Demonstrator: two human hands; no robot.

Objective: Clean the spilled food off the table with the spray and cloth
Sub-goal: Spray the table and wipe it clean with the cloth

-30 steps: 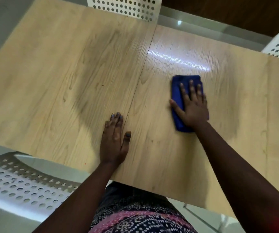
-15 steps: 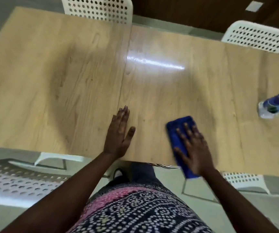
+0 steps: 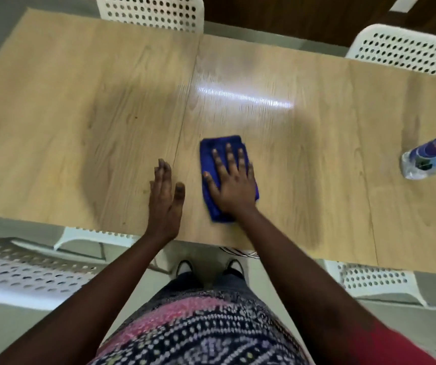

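Observation:
A folded blue cloth (image 3: 211,151) lies on the light wooden table (image 3: 80,114) near its front edge. My right hand (image 3: 231,183) presses flat on the cloth with fingers spread and straight. My left hand (image 3: 165,198) rests flat on the bare wood just left of the cloth, fingers together. A spray bottle (image 3: 432,156) with a blue label lies on its side at the table's right edge, far from both hands. I see no food on the wood.
White perforated chairs stand around the table: two at the far side (image 3: 151,11) (image 3: 401,48), one at the near left (image 3: 22,270) and one tucked under the near right (image 3: 374,283). A seam (image 3: 188,101) runs across the tabletop.
My right hand first pulled the cloth from mid-table to the front edge, then slid it back onto the table and leftward, closer to my left hand, which stayed flat.

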